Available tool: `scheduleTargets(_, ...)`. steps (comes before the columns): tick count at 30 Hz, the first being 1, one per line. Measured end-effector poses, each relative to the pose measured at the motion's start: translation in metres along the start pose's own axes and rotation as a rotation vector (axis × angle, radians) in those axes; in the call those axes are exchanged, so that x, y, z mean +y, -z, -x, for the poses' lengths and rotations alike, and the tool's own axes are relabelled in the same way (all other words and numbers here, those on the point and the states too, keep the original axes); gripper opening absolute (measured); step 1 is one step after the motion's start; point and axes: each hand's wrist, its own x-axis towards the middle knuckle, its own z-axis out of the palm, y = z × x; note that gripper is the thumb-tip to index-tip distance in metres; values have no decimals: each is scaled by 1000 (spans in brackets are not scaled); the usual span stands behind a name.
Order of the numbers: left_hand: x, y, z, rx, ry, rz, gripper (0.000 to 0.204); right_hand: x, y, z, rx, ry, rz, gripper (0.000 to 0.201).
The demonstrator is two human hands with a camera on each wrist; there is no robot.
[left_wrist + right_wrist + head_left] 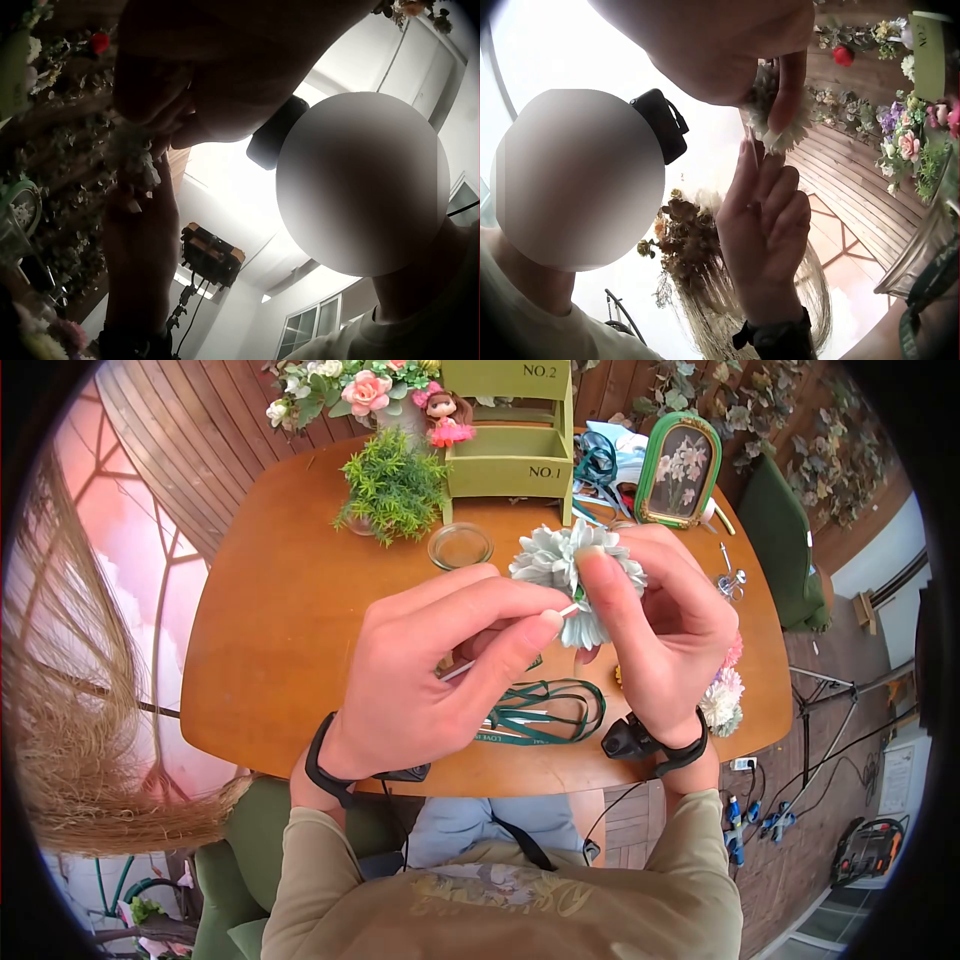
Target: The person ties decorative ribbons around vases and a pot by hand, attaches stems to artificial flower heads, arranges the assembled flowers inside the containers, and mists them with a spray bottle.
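A pale blue-white artificial flower (545, 555) is held up over the table in my right hand (672, 622), with the thumb pressed on its petals and the fingers curled behind. My left hand (415, 660) pinches a thin white stick (457, 671) between thumb and index finger. The stick's tip meets the flower's green underside. In the right wrist view, the flower (784, 139) hangs just above the left fingertips. The left wrist view is dark, and the flower (142, 161) is only partly visible there.
Dark green ribbon (545, 710) lies coiled on the wooden table (260, 610) below the hands. Behind are a glass dish (461, 546), a green plant (393, 485), a green two-tier box (508, 470) and a framed picture (678, 470). Scissors (733, 582) and more flowers (722, 700) lie to the right.
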Motion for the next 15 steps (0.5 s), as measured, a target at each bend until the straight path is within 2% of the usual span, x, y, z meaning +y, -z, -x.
scheduleTargets(2, -4, -4, 1, 26, -18, 29, 15, 0, 0, 0, 24, -12, 6, 24)
scheduleTargets(4, -3, -4, 1, 29, -8, 38, 14, 2, 0, -1, 3, 90, 38, 25)
scheduleTargets(8, -3, -3, 2, 41, 8, 73, 13, 3, -1, 0, 9, 122, 66, 27)
scheduleTargets(11, -3, -4, 2, 43, 16, 58, 12, 6, 1, -2, -10, 210, 155, 29)
scheduleTargets(13, -4, -3, 2, 39, 6, 41, 11, 8, 2, -3, -9, 344, 272, 30)
scheduleTargets(14, -5, -2, 2, 34, -3, 24, 10, 9, 3, -4, -10, 342, 271, 30)
scheduleTargets(15, -5, -2, 2, 35, 0, 25, 10, 10, 5, -5, -15, 435, 350, 32)
